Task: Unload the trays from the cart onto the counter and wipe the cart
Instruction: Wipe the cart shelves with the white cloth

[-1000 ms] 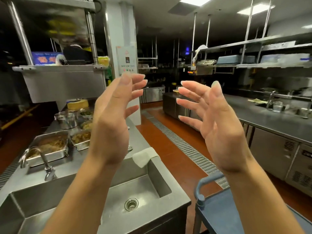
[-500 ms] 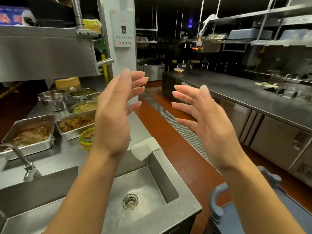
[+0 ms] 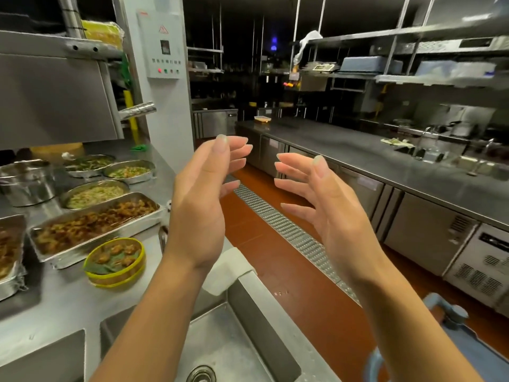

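My left hand [image 3: 201, 205] and my right hand [image 3: 327, 208] are raised in front of me, palms facing each other, fingers loosely spread, holding nothing. On the steel counter [image 3: 68, 296] at the left stand a long metal tray [image 3: 93, 224] of browned food, a second tray [image 3: 8, 252] cut off by the left edge, and a yellow-rimmed bowl [image 3: 114, 260]. A white folded cloth [image 3: 225, 271] lies on the sink's edge behind my left wrist. The blue cart [image 3: 468, 348] shows at the bottom right corner, only its handle and part of its top in view.
A sink [image 3: 220, 351] lies directly below my arms. Round steel dishes [image 3: 95, 194] and a steel pot [image 3: 27, 183] stand further back on the counter. A red floor aisle with a drain grate [image 3: 286, 230] runs ahead. A long steel counter [image 3: 385, 164] lines the right side.
The view has tilted down and shifted toward the counter, bringing the trays closer. Both hands stay raised and empty, a little lower and nearer each other.
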